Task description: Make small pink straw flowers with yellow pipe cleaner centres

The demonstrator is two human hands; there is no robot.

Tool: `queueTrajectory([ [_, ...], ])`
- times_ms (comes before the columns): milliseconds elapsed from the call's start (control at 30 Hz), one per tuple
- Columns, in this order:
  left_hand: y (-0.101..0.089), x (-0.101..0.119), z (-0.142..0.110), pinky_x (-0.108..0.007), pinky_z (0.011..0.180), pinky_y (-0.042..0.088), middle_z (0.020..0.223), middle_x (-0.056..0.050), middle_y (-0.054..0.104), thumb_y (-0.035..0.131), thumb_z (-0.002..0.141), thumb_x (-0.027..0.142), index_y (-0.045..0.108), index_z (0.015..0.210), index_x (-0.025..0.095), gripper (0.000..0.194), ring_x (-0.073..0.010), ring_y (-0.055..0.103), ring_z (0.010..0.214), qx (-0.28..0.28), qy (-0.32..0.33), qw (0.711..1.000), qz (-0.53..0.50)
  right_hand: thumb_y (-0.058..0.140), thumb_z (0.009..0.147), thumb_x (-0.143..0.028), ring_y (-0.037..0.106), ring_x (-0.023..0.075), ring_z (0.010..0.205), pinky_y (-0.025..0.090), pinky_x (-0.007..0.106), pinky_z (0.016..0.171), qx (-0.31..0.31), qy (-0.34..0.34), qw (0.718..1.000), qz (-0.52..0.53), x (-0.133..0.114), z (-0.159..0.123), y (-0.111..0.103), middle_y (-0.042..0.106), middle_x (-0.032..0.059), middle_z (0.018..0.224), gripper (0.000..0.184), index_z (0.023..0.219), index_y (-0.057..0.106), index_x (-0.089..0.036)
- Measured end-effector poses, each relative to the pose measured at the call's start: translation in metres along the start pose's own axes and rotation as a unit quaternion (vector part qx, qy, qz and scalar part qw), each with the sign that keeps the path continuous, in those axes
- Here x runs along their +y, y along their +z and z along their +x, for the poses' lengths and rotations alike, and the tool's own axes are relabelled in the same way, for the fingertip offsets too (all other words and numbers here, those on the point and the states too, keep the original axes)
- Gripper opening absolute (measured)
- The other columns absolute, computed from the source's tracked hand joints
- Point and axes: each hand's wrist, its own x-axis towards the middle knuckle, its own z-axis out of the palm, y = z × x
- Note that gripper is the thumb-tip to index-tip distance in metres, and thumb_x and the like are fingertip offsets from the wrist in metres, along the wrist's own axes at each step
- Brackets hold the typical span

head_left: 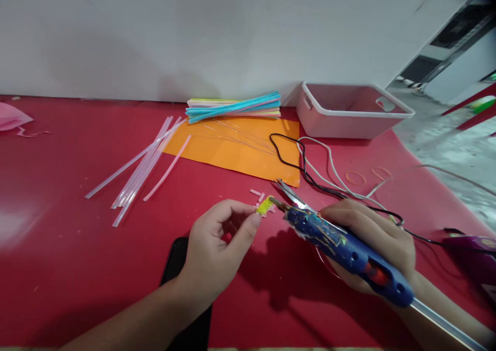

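Between thumb and forefinger, my left hand (pixel 217 242) pinches a small yellow piece (pixel 265 205), perhaps a cut length of pipe cleaner. My right hand (pixel 372 237) grips a blue hot glue gun (pixel 329 240) with dried glue smeared along its barrel. Its metal nozzle (pixel 278 203) is at the yellow piece's upper right end; whether they touch I cannot tell. A clear glue stick (pixel 445 322) sticks out of the back of the gun. Scissors (pixel 290 193) lie behind it, partly hidden. Several short pink bits (pixel 256 192) are scattered just beyond the yellow piece.
Clear glue sticks (pixel 143 172) lie left on the red table (pixel 77 268). An orange sheet (pixel 232 147) holds thin wires, with a pipe cleaner bundle (pixel 232 108) behind. A pink basket (pixel 349 121), a black cord (pixel 287 161) and rubber bands (pixel 355 178) are right. A black phone (pixel 189 320) lies under my left arm.
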Motion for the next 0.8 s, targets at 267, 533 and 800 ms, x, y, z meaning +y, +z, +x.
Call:
queueTrajectory([
  [267,0.0,0.006,0.003,-0.011,0.054,0.046,0.069,0.004,0.066,0.062,0.087,0.028,0.068,0.085,0.02,0.009,-0.0051,0.057,0.059,-0.012,0.005,1.0,-0.01,0.061,0.079,-0.014,0.063,0.0182,0.075,0.051,0.029,0.065,0.01,-0.004,1.0,0.0,0.001,0.002,0.001,0.064,0.0079,0.089,0.025,0.103,0.059,-0.014],
  [533,-0.001,0.0,0.001,-0.014,0.054,0.045,0.067,0.003,0.062,0.061,0.089,0.031,0.066,0.082,0.021,0.013,-0.0066,0.056,0.061,-0.019,0.01,1.0,-0.005,0.06,0.076,-0.013,0.062,0.0162,0.068,0.049,0.028,0.06,0.015,0.013,1.0,0.001,-0.002,0.0,0.0,0.064,0.0045,0.081,0.017,0.092,0.057,-0.017],
  [800,-0.001,-0.005,0.0,-0.015,0.054,0.042,0.066,0.004,0.059,0.062,0.088,0.034,0.066,0.083,0.023,0.014,-0.007,0.052,0.06,-0.012,0.006,1.0,-0.015,0.059,0.071,-0.01,0.058,0.0135,0.059,0.044,0.026,0.053,0.027,0.04,0.998,-0.037,-0.005,0.0,0.001,0.061,0.0016,0.075,0.02,0.089,0.057,-0.019],
])
